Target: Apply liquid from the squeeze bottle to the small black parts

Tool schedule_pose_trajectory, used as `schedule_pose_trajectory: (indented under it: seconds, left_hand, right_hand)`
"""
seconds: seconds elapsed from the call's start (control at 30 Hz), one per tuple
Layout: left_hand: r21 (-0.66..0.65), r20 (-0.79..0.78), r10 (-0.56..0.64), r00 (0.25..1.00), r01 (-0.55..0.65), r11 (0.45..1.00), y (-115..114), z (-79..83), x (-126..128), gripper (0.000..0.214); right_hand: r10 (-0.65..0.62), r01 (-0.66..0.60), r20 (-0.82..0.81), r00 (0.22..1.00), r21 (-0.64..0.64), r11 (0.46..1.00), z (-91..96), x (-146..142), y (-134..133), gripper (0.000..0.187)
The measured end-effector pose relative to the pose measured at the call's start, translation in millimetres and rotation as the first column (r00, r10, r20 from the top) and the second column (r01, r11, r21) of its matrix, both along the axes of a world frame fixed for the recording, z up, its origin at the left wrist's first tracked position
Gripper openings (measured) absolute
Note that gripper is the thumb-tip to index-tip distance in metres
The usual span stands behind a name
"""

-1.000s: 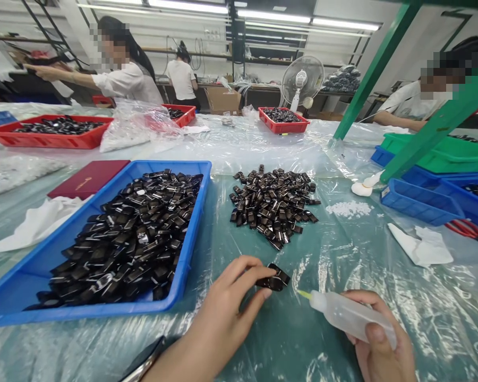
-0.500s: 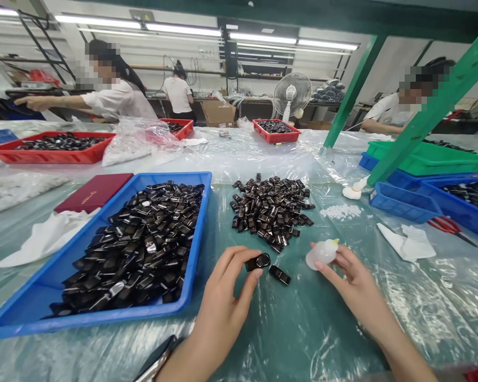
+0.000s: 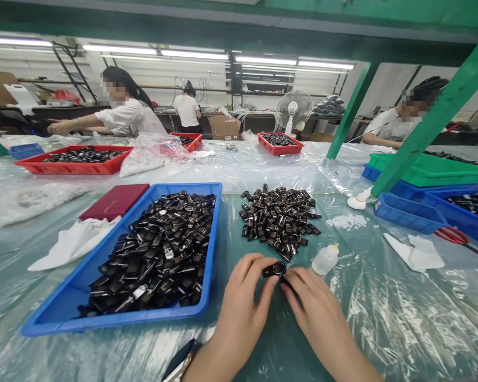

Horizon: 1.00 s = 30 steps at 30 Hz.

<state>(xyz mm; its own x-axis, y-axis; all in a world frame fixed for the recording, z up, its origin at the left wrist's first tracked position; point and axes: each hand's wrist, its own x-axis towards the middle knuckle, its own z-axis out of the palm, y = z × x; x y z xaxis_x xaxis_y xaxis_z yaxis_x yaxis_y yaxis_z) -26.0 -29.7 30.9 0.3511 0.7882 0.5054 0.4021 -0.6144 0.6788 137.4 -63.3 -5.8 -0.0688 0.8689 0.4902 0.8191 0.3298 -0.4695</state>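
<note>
My left hand (image 3: 247,297) pinches a small glossy black plastic piece (image 3: 274,269) with a rounded, ringed end between thumb and fingers. Close beside it, my right hand (image 3: 316,305) has its fingertips closed on a second small black piece (image 3: 284,280), mostly hidden by the fingers. A translucent white squeeze bottle (image 3: 325,260) with a yellow tip lies tilted on the table just beyond my right hand. Past both hands, a loose pile of similar black pieces (image 3: 279,217) is spread on the plastic-covered table.
Left of my hands, a blue tray (image 3: 215,239) holds many black pieces. A dark red box (image 3: 115,201) and white cloth (image 3: 74,241) lie beyond it. On the right are white bits (image 3: 347,222), a small blue bin (image 3: 410,212), red-handled pliers (image 3: 458,239) and a green post (image 3: 434,106).
My right hand has let go of the squeeze bottle, leaving it on the table. It has moved left and taken hold of the black piece that lay there. My left hand still holds its piece.
</note>
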Motion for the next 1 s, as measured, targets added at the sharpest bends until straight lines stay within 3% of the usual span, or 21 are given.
schedule_pose_trajectory:
  seconds: [0.13, 0.33, 0.43, 0.6, 0.73, 1.0]
  left_hand:
    - [0.008, -0.027, -0.023, 0.999, 0.023, 1.000, 0.3, -1.4, -0.5, 0.021]
    - [0.043, -0.052, -0.059, 0.997, 0.061, 0.997, -5.2, -3.7, -0.6, 0.024]
    - [0.062, -0.065, -0.078, 0.995, 0.082, 0.995, -6.4, -5.4, -0.4, 0.025]
    - [0.084, -0.094, -0.139, 0.986, 0.147, 0.985, -5.8, -5.5, 0.4, 0.027]
    - [0.084, -0.108, -0.158, 0.982, 0.167, 0.982, -7.0, -6.5, 1.5, 0.027]
    - [0.245, -0.136, -0.140, 0.981, 0.170, 0.954, -7.3, -6.3, 1.4, 0.023]
  right_hand:
    - [0.107, -0.107, -0.023, 0.994, 0.000, 0.994, -2.3, -9.5, 21.4, 0.031]
    - [-0.005, -0.027, -0.345, 0.939, -0.087, 0.996, 13.2, 9.4, 8.2, 0.018]
    - [-0.086, -0.026, -0.559, 0.825, -0.191, 0.981, 24.5, 17.9, -5.7, 0.016]
    - [-0.176, -0.149, -0.788, 0.590, -0.321, 0.935, 37.7, 16.0, -20.3, 0.025]
    - [-0.217, -0.238, -0.861, 0.461, -0.356, 0.904, 44.2, 9.0, -22.0, 0.027]
    - [-0.242, -0.384, -0.931, 0.274, -0.337, 0.860, 43.4, 9.5, -25.1, 0.024]
